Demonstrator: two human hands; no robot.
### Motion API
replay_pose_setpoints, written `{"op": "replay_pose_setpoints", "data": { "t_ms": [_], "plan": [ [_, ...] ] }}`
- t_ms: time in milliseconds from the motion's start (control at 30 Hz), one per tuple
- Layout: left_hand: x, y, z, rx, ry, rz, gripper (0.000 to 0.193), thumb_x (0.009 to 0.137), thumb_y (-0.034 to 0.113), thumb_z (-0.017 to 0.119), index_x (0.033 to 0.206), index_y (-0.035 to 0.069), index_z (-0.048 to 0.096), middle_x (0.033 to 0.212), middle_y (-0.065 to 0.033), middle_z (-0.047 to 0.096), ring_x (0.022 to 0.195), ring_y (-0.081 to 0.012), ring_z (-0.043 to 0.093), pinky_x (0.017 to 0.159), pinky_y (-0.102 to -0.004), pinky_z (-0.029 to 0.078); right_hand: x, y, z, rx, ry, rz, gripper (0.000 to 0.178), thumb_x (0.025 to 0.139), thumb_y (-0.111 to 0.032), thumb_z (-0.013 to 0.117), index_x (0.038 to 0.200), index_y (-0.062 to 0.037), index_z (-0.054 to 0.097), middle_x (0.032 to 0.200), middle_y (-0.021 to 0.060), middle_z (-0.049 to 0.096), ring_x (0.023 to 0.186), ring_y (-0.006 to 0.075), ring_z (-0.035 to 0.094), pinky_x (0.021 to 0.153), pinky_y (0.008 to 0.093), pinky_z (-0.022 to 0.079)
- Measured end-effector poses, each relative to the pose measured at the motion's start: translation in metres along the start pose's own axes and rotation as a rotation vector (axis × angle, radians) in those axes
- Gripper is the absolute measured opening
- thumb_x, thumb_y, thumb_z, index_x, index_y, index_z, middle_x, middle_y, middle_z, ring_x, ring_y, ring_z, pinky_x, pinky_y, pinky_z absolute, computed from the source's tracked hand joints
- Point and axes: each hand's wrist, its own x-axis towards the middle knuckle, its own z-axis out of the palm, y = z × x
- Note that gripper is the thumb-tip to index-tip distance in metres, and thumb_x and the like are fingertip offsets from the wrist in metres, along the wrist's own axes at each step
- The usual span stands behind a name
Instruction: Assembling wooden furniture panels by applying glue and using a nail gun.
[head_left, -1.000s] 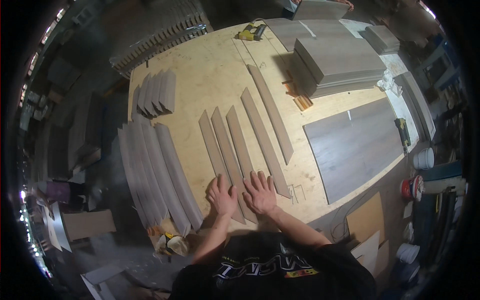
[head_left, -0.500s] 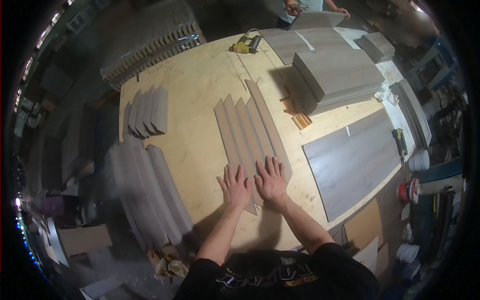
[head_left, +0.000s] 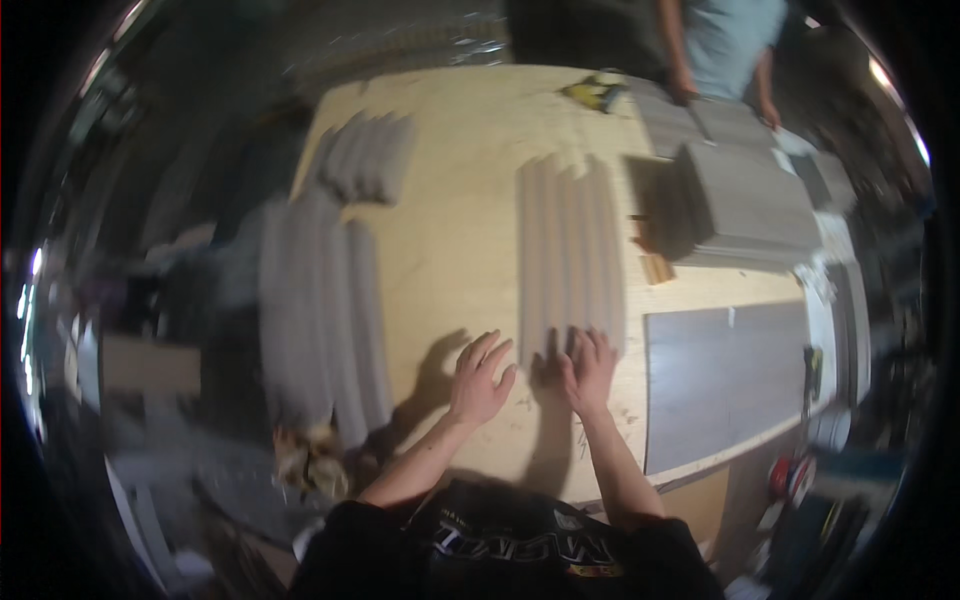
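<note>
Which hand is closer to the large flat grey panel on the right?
Right. The right hand is left of the panel, at the near ends of the strips; the left hand is farther left.

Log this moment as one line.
left hand: open, beside long strips; right hand: open, at strips' near ends; strips: side by side on table

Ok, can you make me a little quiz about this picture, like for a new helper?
1. True or false: the yellow tool lies near the far edge of the table.

2. What lies flat at the table's near right corner?
A) a saw
B) a grey panel
C) a glass jar

3. Fill in: in this view, the ____ of the camera wearer overlaps the near end of the middle strips.

Key:
1. True
2. B
3. right hand
</note>
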Motion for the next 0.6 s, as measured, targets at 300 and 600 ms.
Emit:
{"op": "replay_pose_setpoints", "data": {
  "t_ms": [300, 600],
  "plan": [
    [-0.141, -0.049, -0.128, 0.607, 0.243, -0.479, 0.060, 0.084, 0.027, 0.075, 0.140, 0.013, 0.056, 0.147, -0.0157, 0.043, 0.132, -0.0395, 0.042, 0.109, -0.0541, 0.034, -0.179, -0.023, 0.020, -0.044, -0.160, -0.134, 0.062, 0.089, -0.036, 0.070, 0.144, -0.0113, 0.052, 0.153, 0.0184, 0.041, 0.144, 0.0453, 0.032, 0.114, 0.0673, 0.023],
    [-0.151, -0.068, -0.155, 0.448, 0.208, -0.615, 0.062, 0.089, 0.020, 0.071, 0.146, 0.011, 0.048, 0.137, -0.0140, 0.046, 0.124, -0.0365, 0.052, 0.097, -0.0479, 0.050, -0.160, -0.031, 0.024, 0.081, -0.067, -0.086, 0.061, 0.087, -0.033, 0.071, 0.139, -0.0053, 0.055, 0.142, 0.0204, 0.051, 0.135, 0.0436, 0.043, 0.111, 0.0561, 0.032]
  ]
}}
